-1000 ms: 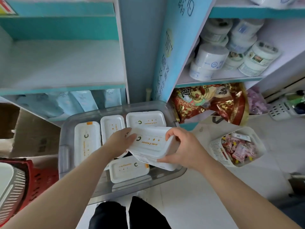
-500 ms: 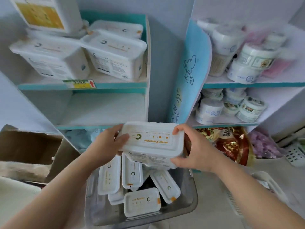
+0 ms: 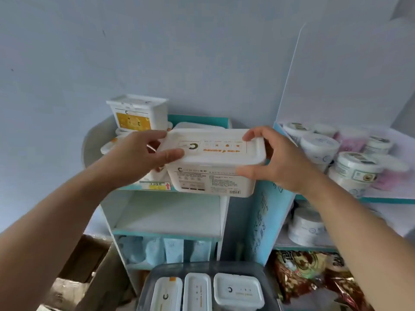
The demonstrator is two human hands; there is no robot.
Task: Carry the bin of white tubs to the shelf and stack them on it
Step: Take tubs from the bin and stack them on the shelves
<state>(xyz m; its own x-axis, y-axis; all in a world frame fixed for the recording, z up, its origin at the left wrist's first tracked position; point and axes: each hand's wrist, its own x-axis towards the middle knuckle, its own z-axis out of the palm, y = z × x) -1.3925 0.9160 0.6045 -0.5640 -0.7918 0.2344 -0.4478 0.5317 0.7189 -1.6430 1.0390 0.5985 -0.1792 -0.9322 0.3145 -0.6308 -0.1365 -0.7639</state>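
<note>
Two bare hands clamp one white tub (image 3: pixel 213 162) between them at the height of the top shelf (image 3: pixel 157 187): the left hand (image 3: pixel 137 156) grips its left end, thumb lying on the lid, and the right hand (image 3: pixel 276 162) grips its right end, fingertips on the lid's far corner and thumb against the near wall. The tub sits level, lid up, its printed label facing the camera. Just behind the grip, on the shelf, stand more white tubs, one with a yellow label (image 3: pixel 137 113) stacked highest behind the left hand. Well below the grip, the clear bin (image 3: pixel 148 281) holds three more tubs (image 3: pixel 238 290) side by side. To the right of the right hand, round jars (image 3: pixel 354 169) crowd a neighbouring shelf.
</note>
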